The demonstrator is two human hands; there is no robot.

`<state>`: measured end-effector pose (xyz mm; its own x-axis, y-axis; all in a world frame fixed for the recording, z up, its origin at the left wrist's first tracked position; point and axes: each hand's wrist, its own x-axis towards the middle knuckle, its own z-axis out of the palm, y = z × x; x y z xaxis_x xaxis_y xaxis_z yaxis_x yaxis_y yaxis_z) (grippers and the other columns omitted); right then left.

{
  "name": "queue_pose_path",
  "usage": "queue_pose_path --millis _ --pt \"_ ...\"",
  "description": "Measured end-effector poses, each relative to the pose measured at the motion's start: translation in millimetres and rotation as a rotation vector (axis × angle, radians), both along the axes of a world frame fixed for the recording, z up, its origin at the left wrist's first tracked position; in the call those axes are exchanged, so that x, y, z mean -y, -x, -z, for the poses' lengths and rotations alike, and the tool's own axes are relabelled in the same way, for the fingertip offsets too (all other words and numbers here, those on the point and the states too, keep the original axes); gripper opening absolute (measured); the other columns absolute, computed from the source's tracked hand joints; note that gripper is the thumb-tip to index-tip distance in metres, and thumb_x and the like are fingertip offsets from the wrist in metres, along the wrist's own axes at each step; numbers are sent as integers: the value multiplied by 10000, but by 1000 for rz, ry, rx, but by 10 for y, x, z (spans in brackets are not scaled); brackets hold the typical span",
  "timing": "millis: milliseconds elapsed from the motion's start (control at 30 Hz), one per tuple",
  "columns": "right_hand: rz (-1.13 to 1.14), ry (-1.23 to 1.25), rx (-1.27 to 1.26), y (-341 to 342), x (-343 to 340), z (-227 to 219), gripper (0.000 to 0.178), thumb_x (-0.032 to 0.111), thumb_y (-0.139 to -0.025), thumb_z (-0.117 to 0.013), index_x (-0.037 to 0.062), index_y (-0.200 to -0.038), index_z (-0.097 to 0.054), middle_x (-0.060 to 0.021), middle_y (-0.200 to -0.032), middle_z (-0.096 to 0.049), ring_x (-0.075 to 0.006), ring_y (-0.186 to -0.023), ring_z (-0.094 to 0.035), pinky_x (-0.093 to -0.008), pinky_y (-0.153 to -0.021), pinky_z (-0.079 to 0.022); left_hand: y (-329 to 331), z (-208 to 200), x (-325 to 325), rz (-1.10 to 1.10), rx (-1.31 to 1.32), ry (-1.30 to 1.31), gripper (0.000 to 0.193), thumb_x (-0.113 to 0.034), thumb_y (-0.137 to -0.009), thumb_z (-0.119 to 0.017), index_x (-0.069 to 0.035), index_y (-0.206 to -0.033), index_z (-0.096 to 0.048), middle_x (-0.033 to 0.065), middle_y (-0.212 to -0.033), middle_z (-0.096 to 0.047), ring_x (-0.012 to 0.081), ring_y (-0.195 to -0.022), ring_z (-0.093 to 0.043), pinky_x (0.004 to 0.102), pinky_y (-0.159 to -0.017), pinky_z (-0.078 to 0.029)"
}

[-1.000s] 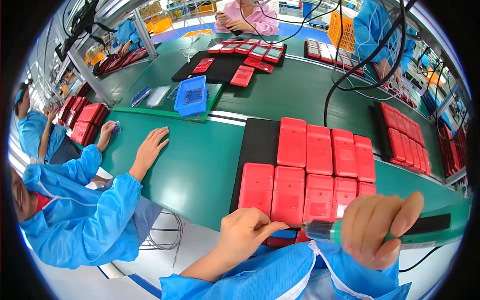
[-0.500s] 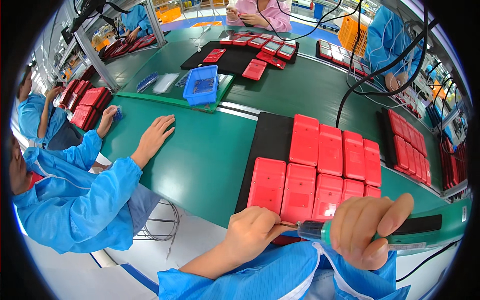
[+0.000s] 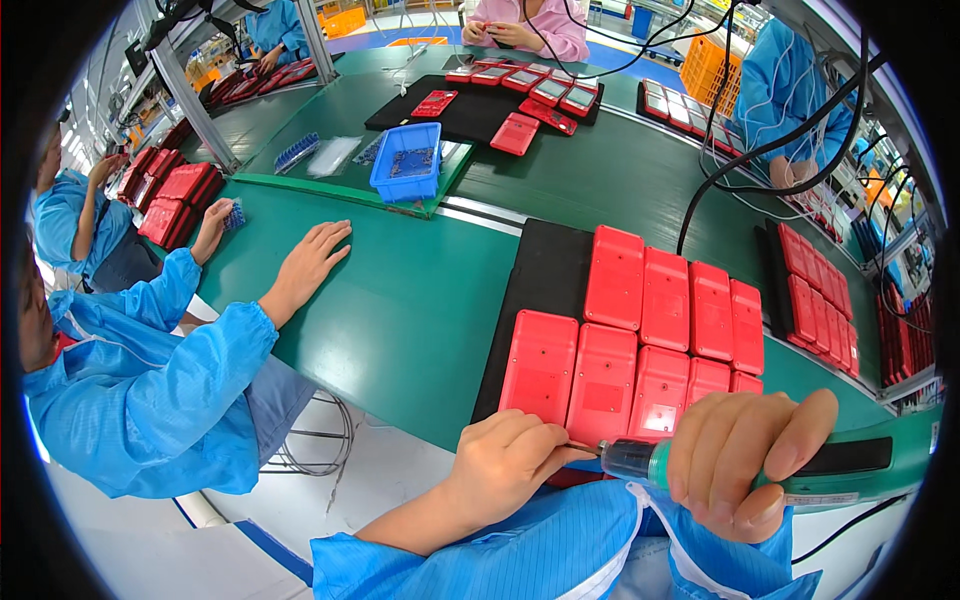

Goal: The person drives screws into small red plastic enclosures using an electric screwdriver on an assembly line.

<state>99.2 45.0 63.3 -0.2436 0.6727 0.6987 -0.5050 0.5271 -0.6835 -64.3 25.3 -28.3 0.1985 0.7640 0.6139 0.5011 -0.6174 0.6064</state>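
My right hand (image 3: 745, 460) is wrapped round a green electric screwdriver (image 3: 880, 455), held nearly level with its dark nose toward my left. My left hand (image 3: 512, 462) is closed, thumb and forefinger pinched at the thin bit (image 3: 585, 447) in front of that nose. Whether a small screw is also between those fingertips I cannot make out. Both hands are at the near edge of a block of red plastic cases (image 3: 605, 375), laid face down in rows. Some of the nearest cases are hidden behind my hands. A black mat (image 3: 545, 265) lies beneath the cases.
To my left, a co-worker's hand (image 3: 305, 268) rests on the green table (image 3: 400, 300). A blue bin (image 3: 405, 190) of small parts stands beyond. Black cables (image 3: 690, 205) hang at the right. More red cases (image 3: 815, 295) lie farther right. Other people work around the line.
The view has shifted slightly. My hands stay together at the bit, with the screwdriver nose a little farther right. The far person in pink has brought both hands together.
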Motion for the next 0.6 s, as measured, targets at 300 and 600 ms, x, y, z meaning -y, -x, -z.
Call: queue_pose_path --millis 300,600 --pt "-58 3 104 25 -17 -57 246 207 -824 -595 110 -877 -375 -17 -551 -520 -106 -397 -491 -220 -386 -418 34 61 25 -5 -66 -91 246 -139 -561 -755 -58 -735 -601 32 -566 -533 188 -493 -520 279 -452 -415" --pt "170 -73 235 254 -202 79 346 285 -785 -647 130 -863 -348 4 -509 -461 -125 -364 -438 -250 -374 -372 401 200 62 -213 314 625 374 -200 -646 -754 26 -904 -604 25 -476 -442 87 -439 -429 224 -458 -366"
